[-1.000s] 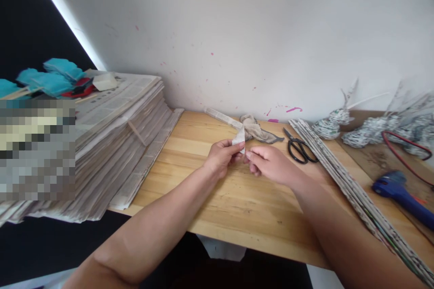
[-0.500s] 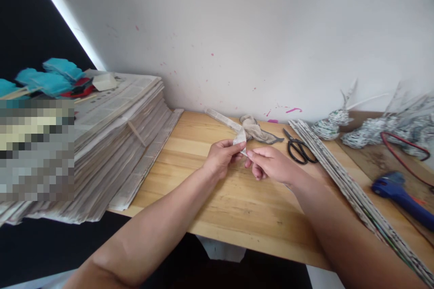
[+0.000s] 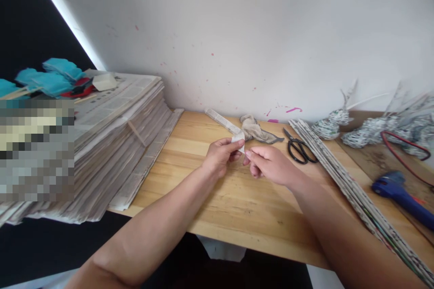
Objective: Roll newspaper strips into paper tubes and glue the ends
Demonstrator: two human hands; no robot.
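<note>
A narrow strip of newspaper [image 3: 224, 122] runs from near the wall down to my two hands, bending where it meets my fingers. My left hand [image 3: 222, 156] is closed, pinching the strip between thumb and fingers. Close beside it on the right, my right hand [image 3: 264, 161] is closed too, its thumb and forefinger pinched at the strip's near end. The paper between the right fingertips is mostly hidden. Just beyond the hands lies a crumpled grey-brown rag [image 3: 256, 130] on the wooden table [image 3: 233, 212].
Black-handled scissors [image 3: 298, 149] and a bundle of rolled newspaper sticks [image 3: 342, 180] lie to the right. Further right are a blue glue gun [image 3: 403, 196] and woven paper shapes [image 3: 330, 124]. A tall newspaper stack [image 3: 135, 113] stands left, with turquoise pieces [image 3: 63, 68] on top.
The strip's bend near my fingers has changed shape, and its folded part now sits slightly lower and flatter. Both hands stay pinched in nearly the same place, the right shifted slightly.
</note>
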